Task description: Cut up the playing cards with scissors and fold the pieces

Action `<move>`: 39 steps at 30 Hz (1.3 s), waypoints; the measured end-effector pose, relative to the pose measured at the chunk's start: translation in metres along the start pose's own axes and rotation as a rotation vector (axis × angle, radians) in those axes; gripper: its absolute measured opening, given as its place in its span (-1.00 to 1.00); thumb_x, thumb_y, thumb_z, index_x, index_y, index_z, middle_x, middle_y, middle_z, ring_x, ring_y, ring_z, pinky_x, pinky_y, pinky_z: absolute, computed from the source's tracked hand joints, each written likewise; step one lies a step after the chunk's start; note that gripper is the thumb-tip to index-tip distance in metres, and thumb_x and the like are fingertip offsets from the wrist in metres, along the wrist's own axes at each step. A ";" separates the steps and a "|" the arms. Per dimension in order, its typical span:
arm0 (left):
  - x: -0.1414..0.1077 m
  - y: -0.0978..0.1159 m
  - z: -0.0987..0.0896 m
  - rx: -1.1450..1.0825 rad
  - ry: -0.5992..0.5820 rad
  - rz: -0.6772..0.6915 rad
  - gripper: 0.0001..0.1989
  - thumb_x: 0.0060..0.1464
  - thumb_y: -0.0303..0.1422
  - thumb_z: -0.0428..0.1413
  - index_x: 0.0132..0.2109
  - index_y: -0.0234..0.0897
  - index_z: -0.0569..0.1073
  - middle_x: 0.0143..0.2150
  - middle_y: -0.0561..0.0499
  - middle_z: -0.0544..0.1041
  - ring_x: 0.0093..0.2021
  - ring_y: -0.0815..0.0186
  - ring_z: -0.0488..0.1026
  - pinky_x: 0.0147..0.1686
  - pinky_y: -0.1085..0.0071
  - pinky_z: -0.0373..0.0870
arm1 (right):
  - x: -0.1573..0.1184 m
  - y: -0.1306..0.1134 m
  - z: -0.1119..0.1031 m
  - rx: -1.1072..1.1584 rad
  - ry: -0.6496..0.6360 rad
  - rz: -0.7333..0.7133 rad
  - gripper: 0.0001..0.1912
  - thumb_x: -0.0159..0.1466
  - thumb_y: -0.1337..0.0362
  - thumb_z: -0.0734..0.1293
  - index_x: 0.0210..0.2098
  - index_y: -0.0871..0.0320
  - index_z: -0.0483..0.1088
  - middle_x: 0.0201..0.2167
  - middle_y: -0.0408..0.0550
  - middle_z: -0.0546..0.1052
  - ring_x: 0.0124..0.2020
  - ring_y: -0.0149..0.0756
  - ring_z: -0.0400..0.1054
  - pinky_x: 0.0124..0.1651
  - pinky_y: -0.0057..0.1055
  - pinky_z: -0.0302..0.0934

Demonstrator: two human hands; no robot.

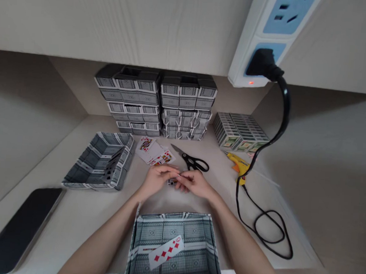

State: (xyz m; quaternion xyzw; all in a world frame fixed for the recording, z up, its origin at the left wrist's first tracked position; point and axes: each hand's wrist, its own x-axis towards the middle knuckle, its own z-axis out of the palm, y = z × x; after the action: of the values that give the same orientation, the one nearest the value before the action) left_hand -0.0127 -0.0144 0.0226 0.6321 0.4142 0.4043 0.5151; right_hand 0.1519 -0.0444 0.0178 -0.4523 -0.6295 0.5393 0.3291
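Both hands meet at the centre of the desk. My left hand (pixel 160 179) and my right hand (pixel 195 183) pinch a playing card (pixel 171 181) between them; fingers cover most of it, and a black K shows at its corner. Just beyond them lie loose face cards (pixel 152 150) and black-handled scissors (pixel 193 162). Nearest to me, between my forearms, stands an open box (pixel 192 229) made of patterned grey cards, with a red diamond card (pixel 166 252) inside. A second card-made tray (pixel 87 168) sits at the left with dark-suited cards in it.
Stacked card-made boxes (pixel 135 96) stand at the back, beside a block of card packs (pixel 241 130). A yellow glue gun (pixel 239 164) with a black cable lies right. A phone (pixel 20 228) lies left. A power strip (pixel 259 38) hangs above, its plugged cord (pixel 286 106) dangling.
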 end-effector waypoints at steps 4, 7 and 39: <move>0.001 0.001 -0.001 -0.068 -0.001 -0.048 -0.88 -0.19 -0.33 0.18 -0.45 -0.29 0.55 -0.29 -0.06 0.57 -0.27 0.28 0.49 -0.19 0.38 0.39 | 0.002 0.004 0.004 -0.005 0.040 -0.052 -0.52 0.19 -0.02 0.16 -0.59 0.23 0.39 -0.67 -0.11 0.42 -0.67 -0.48 0.24 -0.57 -0.53 0.16; 0.001 0.002 -0.002 -0.080 0.013 -0.123 -0.86 -0.21 -0.33 0.20 -0.43 -0.30 0.56 -0.34 -0.04 0.58 -0.34 0.29 0.49 -0.23 0.38 0.40 | 0.004 0.008 0.007 -0.008 0.086 -0.073 -0.54 0.20 0.00 0.16 -0.61 0.20 0.39 -0.70 -0.13 0.40 -0.68 -0.45 0.24 -0.55 -0.50 0.17; 0.003 0.000 0.001 0.014 -0.001 -0.118 -0.73 -0.18 -0.19 0.18 -0.45 -0.36 0.50 -0.55 0.07 0.48 -0.50 0.41 0.36 -0.48 0.52 0.24 | 0.004 -0.002 0.004 0.029 0.127 -0.096 -0.54 0.14 0.00 0.23 -0.73 0.18 0.24 -0.76 -0.22 0.24 -0.68 -0.50 0.05 -0.58 -0.52 -0.06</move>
State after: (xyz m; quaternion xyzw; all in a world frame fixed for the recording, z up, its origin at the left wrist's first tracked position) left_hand -0.0113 -0.0120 0.0229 0.6105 0.4533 0.3700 0.5338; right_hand 0.1463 -0.0424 0.0186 -0.4500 -0.6205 0.5020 0.4005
